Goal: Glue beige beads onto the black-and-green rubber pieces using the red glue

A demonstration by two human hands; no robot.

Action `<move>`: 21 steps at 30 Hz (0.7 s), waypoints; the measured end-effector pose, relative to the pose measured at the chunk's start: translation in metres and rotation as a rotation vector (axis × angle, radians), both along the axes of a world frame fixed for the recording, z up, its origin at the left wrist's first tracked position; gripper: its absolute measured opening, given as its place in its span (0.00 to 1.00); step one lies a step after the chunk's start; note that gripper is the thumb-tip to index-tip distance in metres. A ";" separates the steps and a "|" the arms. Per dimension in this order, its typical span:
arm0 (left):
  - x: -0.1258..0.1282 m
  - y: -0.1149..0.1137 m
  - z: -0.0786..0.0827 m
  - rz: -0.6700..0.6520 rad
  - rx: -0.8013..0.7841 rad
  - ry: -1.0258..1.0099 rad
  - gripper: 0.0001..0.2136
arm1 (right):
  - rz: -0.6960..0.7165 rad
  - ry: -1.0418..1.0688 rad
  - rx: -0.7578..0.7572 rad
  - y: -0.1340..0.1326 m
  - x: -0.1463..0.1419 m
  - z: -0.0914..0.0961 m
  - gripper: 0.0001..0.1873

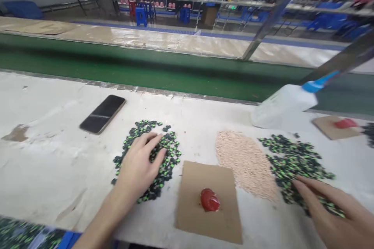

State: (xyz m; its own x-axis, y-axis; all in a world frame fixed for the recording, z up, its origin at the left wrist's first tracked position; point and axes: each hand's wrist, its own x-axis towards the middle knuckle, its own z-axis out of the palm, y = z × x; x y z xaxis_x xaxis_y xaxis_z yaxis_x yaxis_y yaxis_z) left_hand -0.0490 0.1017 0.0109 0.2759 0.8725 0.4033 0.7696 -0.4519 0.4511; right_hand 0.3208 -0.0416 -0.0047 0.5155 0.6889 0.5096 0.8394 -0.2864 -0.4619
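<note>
My left hand (142, 163) lies over a pile of small black-and-green pieces (169, 163), its fingers spread and touching the pile. My right hand (336, 212) reaches into a second pile of black-and-green pieces (298, 157) at the right. Its thumb and forefinger come together at the tips; anything between them is too small to make out. Between the hands lies a square of brown cardboard (189, 210) with a blob of glossy red paste (209, 200) on it. Next to the right pile, many tiny pale pink pieces (245, 163) are spread out.
A white squeeze bottle (283, 105) with a blue nozzle stands behind the right pile. A phone (103, 114) lies at left. Another cardboard piece (327, 126) with red paste sits far right. Beyond the table's back edge runs a green belt (131, 70); a slanted metal post (274, 13) rises there.
</note>
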 end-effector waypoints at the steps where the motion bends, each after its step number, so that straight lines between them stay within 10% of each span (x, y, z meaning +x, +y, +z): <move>1: -0.003 0.007 -0.002 -0.013 0.027 0.025 0.14 | 0.021 -0.084 -0.001 0.002 0.010 0.000 0.27; 10: -0.018 0.013 -0.019 -0.079 0.182 0.096 0.26 | 0.130 -0.226 -0.039 0.007 0.007 -0.001 0.18; 21: -0.020 -0.007 0.006 0.108 -0.092 -0.079 0.15 | 0.471 -0.089 -0.286 0.056 -0.054 0.007 0.16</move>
